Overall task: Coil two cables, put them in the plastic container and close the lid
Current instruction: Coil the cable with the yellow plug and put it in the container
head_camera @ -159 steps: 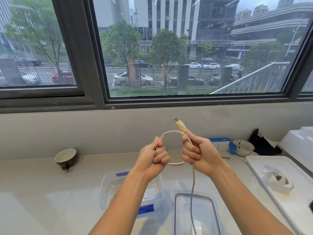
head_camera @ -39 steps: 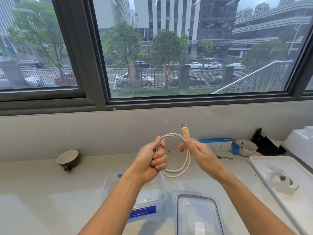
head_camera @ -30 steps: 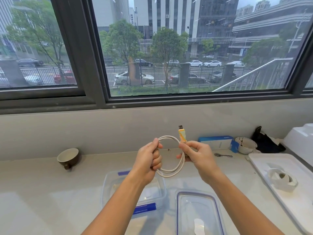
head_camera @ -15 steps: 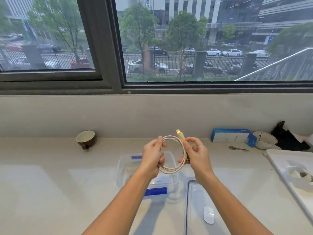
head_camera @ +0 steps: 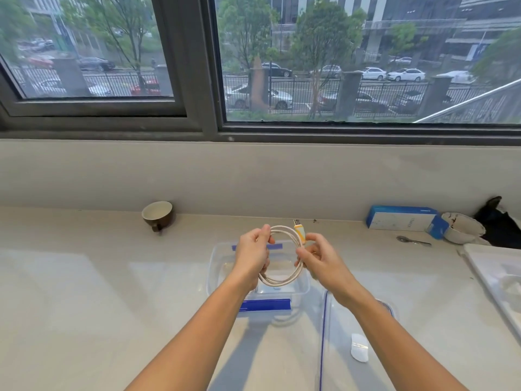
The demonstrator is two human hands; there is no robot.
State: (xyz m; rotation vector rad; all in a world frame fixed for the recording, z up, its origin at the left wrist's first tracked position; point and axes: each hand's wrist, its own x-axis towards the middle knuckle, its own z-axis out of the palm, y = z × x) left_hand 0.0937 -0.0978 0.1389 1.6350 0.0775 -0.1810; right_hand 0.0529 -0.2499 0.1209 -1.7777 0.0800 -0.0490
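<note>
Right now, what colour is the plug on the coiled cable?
The plug is orange-yellow with a metal tip; the cable is white. Head view.

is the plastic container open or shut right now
Open. The plastic container has no lid on it; its lid lies flat on the counter beside it, and the coiled cable is held above the opening.

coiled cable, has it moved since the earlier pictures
Yes. The coiled cable has come down: earlier it was held against the wall, above the counter's back edge; now it hangs just over the open plastic container.
</note>
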